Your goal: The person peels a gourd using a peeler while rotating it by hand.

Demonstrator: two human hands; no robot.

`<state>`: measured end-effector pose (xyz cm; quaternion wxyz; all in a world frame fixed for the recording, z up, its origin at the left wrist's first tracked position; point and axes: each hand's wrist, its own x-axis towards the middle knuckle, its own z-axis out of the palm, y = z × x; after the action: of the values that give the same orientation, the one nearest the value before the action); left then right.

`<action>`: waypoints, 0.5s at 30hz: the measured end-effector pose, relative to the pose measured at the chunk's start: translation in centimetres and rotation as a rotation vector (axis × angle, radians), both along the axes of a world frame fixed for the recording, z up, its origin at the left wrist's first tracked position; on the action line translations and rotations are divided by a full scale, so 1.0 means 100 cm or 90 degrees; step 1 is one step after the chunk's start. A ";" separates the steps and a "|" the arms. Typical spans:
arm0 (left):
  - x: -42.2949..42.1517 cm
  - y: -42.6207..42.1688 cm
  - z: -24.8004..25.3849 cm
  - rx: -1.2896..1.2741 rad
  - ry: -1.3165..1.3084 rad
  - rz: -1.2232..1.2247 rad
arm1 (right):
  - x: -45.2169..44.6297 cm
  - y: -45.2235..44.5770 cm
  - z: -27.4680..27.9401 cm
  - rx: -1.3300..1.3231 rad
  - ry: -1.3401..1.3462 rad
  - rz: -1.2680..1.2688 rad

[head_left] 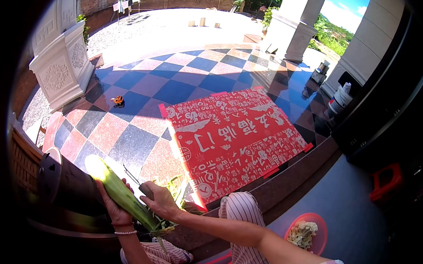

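Note:
A long pale-green gourd lies slantwise at the lower left, its far end bright in the sun. My left hand is wrapped round its underside and side. Closed on the dark handle of a thin-bladed knife, my right hand is just beside the gourd's upper side; whether the blade touches the skin I cannot tell. Strips of green peel hang and lie around the near end of the gourd, below and beyond my right hand.
A red doormat covers the tiles ahead. A dark bin stands at left, and a red basin of pale vegetable pieces at right. A red stool, toy truck and white bucket are farther off.

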<state>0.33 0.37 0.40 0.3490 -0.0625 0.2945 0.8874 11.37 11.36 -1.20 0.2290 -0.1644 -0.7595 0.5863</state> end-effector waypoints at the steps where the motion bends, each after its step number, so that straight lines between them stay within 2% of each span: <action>1: 0.000 0.000 0.000 0.003 0.001 -0.002 | 0.000 0.000 0.000 0.000 -0.002 0.000; 15: 0.002 0.002 0.003 -0.012 0.011 0.007 | 0.001 0.001 0.002 0.016 -0.029 0.012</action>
<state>0.54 0.53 0.69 0.3410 -0.0597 0.3052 0.8871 11.43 11.51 -1.04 0.2080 -0.1678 -0.7734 0.5749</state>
